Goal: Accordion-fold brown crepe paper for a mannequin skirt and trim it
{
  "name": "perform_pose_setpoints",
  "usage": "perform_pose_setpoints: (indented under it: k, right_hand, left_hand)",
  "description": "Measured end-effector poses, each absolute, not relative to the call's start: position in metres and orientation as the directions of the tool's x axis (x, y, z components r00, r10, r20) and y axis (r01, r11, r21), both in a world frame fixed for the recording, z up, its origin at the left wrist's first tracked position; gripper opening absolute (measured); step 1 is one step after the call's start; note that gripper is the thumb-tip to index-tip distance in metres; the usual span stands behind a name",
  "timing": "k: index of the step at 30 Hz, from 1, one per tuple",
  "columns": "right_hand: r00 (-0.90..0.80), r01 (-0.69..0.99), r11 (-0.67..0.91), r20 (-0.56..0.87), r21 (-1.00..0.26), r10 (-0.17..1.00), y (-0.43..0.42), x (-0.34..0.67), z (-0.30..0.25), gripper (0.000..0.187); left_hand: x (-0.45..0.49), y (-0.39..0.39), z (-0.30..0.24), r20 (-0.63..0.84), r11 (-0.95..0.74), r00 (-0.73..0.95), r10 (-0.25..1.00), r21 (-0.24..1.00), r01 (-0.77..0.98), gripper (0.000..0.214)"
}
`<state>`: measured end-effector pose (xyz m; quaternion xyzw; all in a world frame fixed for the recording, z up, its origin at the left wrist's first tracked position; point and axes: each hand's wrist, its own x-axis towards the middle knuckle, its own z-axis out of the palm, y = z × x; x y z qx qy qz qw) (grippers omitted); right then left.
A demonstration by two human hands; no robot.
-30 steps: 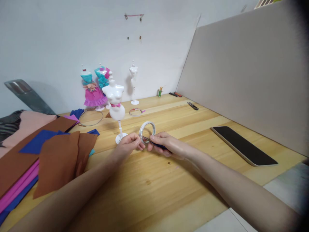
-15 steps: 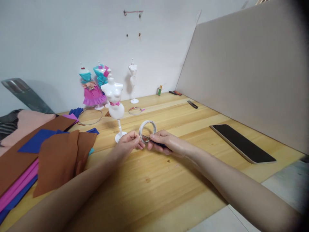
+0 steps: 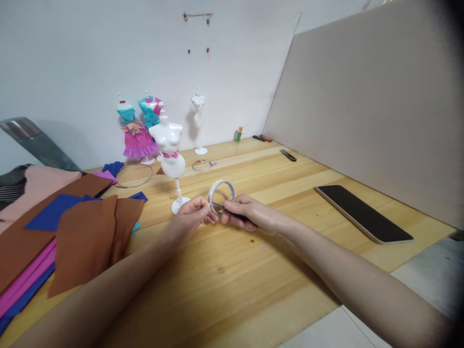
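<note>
My left hand [image 3: 195, 211] is closed in a pinch at the lower left edge of a roll of white tape [image 3: 211, 190], which stands upright just above the wood. The exact bit between its fingertips is too small to make out. In my right hand [image 3: 244, 211] are small dark-handled scissors [image 3: 237, 215], their thin blades pointing left across the bottom of the roll to my left fingertips. The right fingers hide most of the handles. Just behind my left hand stands a white mannequin [image 3: 170, 145] with a pink band round its waist.
Felt and fabric pieces [image 3: 85, 237] are piled on the left. Dressed mannequins [image 3: 136, 130] and a bare one [image 3: 198, 113] stand by the wall. A wire hoop [image 3: 135, 187] lies left of centre, snips [image 3: 287, 155] at back right, and a dark-screened tablet or phone [image 3: 362, 212] on the right.
Both hands keep nearly the same pose at the tape roll. The whole view has shifted slightly, and the roll appears turned a little.
</note>
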<state>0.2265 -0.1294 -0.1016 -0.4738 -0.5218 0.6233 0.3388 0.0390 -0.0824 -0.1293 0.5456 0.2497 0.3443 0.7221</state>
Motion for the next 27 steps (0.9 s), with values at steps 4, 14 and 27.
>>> perform_pose_setpoints:
  k: [4, 14, 27]
  right_hand:
    - [-0.324, 0.072, -0.257, -0.266, -0.964, 0.908, -0.1291, 0.2287, -0.1000, 0.044]
    - [-0.345, 0.011, -0.219, -0.210, -0.976, 0.915, -0.1280, 0.2253, -0.1080, 0.043]
    - [-0.357, 0.008, -0.230, -0.218, -0.973, 0.908, -0.1296, 0.2250, -0.1064, 0.042]
  left_hand:
    - [0.0380, -0.0818, -0.1291, 0.006, 0.189, 0.619, 0.785, 0.950, -0.248, 0.036]
    - [0.0394, -0.0866, -0.1310, 0.031, 0.187, 0.680, 0.732, 0.951, -0.245, 0.032]
    - [0.0376, -0.0841, -0.1384, 0.047, 0.065, 0.728, 0.685, 0.990, -0.125, 0.030]
